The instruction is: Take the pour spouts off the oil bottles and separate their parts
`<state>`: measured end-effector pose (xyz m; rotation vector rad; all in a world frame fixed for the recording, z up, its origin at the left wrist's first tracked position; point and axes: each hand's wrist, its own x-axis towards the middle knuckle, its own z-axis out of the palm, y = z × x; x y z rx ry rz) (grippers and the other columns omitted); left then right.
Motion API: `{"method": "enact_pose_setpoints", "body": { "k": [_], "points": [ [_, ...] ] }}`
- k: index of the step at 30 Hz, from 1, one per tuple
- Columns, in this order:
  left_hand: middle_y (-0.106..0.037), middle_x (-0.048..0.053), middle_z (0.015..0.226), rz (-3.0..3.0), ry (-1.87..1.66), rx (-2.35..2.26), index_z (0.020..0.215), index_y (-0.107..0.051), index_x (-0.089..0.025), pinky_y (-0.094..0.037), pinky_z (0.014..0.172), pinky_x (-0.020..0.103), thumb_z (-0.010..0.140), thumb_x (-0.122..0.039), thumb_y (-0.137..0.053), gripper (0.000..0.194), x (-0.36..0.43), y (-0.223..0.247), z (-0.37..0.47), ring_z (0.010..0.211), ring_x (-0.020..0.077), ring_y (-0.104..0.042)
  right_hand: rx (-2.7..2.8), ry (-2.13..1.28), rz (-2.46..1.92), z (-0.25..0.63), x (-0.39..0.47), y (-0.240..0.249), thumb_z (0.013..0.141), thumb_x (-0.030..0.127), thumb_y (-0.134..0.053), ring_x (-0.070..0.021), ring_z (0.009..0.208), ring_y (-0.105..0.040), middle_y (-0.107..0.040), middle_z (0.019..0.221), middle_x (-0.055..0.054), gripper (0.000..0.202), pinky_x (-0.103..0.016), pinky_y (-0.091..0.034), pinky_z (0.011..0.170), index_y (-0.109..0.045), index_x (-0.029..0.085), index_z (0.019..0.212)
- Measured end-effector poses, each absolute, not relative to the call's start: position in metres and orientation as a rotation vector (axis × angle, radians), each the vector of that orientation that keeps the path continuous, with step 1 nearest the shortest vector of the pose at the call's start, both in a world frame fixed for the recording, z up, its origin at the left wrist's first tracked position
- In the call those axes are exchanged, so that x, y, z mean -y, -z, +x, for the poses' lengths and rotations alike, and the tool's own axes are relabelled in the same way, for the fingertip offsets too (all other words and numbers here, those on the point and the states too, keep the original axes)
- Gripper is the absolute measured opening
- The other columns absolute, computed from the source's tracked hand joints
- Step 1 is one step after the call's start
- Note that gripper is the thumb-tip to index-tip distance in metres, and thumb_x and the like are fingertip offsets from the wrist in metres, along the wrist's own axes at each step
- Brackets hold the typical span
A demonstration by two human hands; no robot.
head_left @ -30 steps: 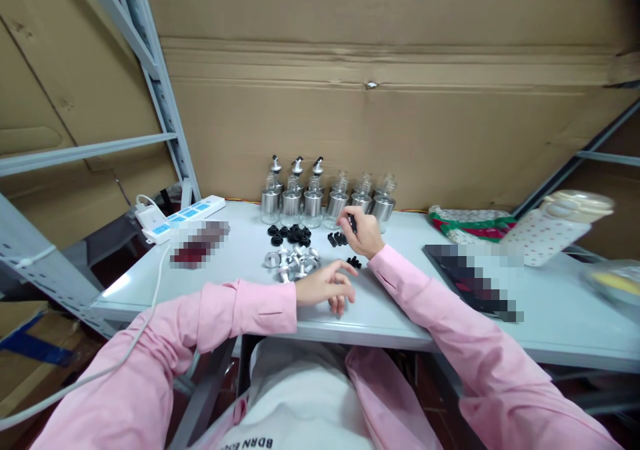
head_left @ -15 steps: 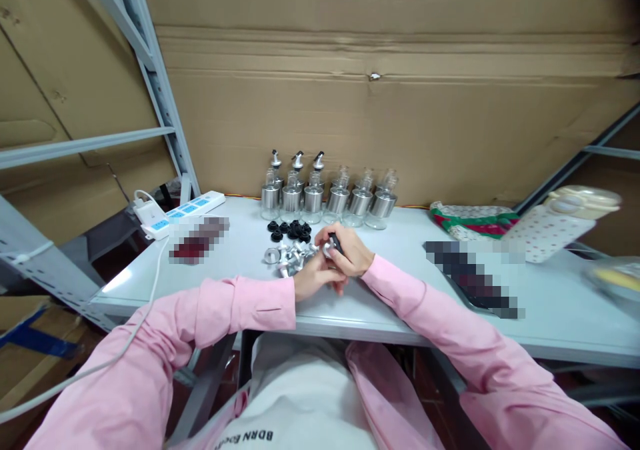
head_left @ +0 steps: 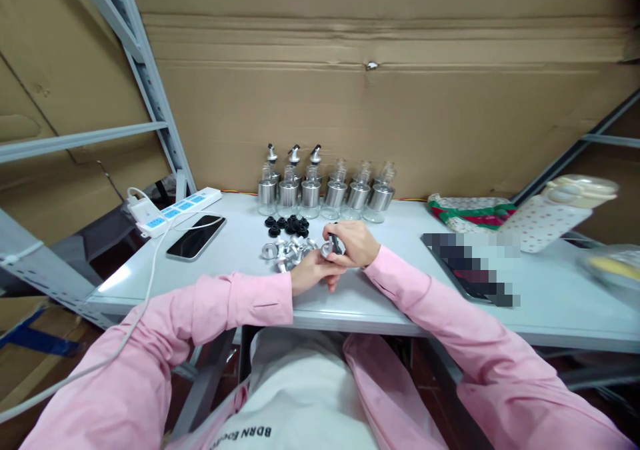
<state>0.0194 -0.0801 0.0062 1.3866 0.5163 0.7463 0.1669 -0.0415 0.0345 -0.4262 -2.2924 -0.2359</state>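
Observation:
Close together over the front middle of the table, my two hands work on one silver pourer top with a black lever [head_left: 331, 245]. My left hand [head_left: 313, 272] is closed on its silver part. From the right, my right hand [head_left: 354, 242] pinches the same piece near the black lever. Just left of my hands lies a pile of silver pourer tops [head_left: 286, 253]. Behind that pile sit several black stoppers [head_left: 295, 226]. Glass bottles with steel bands [head_left: 311, 195] stand upright in rows at the back, and three at the rear left carry pourers.
A phone [head_left: 197, 238] and a white power strip [head_left: 180, 211] with a cable lie at the left. On the right are a dark pixelated device [head_left: 460, 267], a patterned cloth [head_left: 467, 213], a dotted white bottle [head_left: 550, 220] and a covered bowl [head_left: 615, 270]. Cardboard stands behind.
The view has shifted slightly. My right hand has turned a little around the pourer top, and its black lever now points more upright. Both hands remain together.

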Motion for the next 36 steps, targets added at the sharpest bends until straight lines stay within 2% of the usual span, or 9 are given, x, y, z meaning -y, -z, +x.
{"method": "enact_pose_setpoints", "body": {
  "k": [9,14,20,28,32,36],
  "points": [
    [-0.048,-0.005,0.046,1.301,-0.78,-0.535,0.062,-0.043,-0.016,-0.038,0.044,0.023,0.061,-0.037,-0.066,0.031,0.078,-0.003,0.02,0.04,0.008,-0.047,2.354,0.373,-0.552,0.171,0.043,-0.032,0.08,0.072,-0.019,-0.0123,0.047,-0.048,-0.052,0.054,-0.001,0.065,-0.023,-0.037,0.049,-0.052,0.015,0.082],
    [-0.051,-0.004,0.048,1.338,-0.759,-0.527,0.061,-0.042,-0.016,-0.037,0.047,0.023,0.062,-0.037,-0.066,0.032,0.08,-0.006,0.018,0.042,0.0076,-0.048,2.3,0.464,-0.451,0.172,0.042,-0.035,0.083,0.067,-0.023,-0.0104,0.043,-0.046,-0.049,0.049,0.001,0.061,-0.021,-0.036,0.047,-0.054,0.014,0.081],
    [-0.053,-0.001,0.046,1.515,-0.696,-0.494,0.057,-0.049,-0.013,-0.035,0.051,0.023,0.063,-0.031,-0.066,0.025,0.081,-0.015,0.014,0.045,0.008,-0.047,2.287,0.604,-0.357,0.174,0.042,-0.03,0.084,0.066,-0.026,-0.0093,0.04,-0.041,-0.042,0.044,0.003,0.06,-0.023,-0.031,0.045,-0.056,0.015,0.072],
    [-0.053,-0.001,0.044,1.546,-0.58,-0.573,0.051,-0.052,-0.013,-0.033,0.053,0.023,0.059,-0.025,-0.063,0.018,0.08,-0.019,0.013,0.047,0.0088,-0.045,2.303,0.743,-0.304,0.171,0.044,-0.027,0.09,0.058,-0.017,-0.0099,0.04,-0.038,-0.042,0.044,0.001,0.063,-0.024,-0.03,0.046,-0.057,0.014,0.068],
    [-0.049,-0.002,0.041,1.605,-0.546,-0.616,0.048,-0.049,-0.013,-0.03,0.05,0.023,0.062,-0.028,-0.061,0.024,0.077,-0.013,0.014,0.044,0.0079,-0.042,2.325,0.781,-0.33,0.173,0.042,-0.024,0.093,0.052,-0.013,-0.0107,0.042,-0.038,-0.043,0.044,0.001,0.063,-0.026,-0.029,0.049,-0.056,0.015,0.066],
    [-0.05,-0.001,0.043,1.766,-0.552,-0.596,0.046,-0.049,-0.013,-0.034,0.053,0.022,0.071,-0.032,-0.057,0.032,0.076,-0.008,0.015,0.045,0.0073,-0.044,2.35,0.775,-0.338,0.176,0.039,-0.022,0.094,0.048,-0.013,-0.0108,0.042,-0.037,-0.044,0.044,0.0,0.061,-0.026,-0.027,0.05,-0.055,0.016,0.064]
  ]
}}
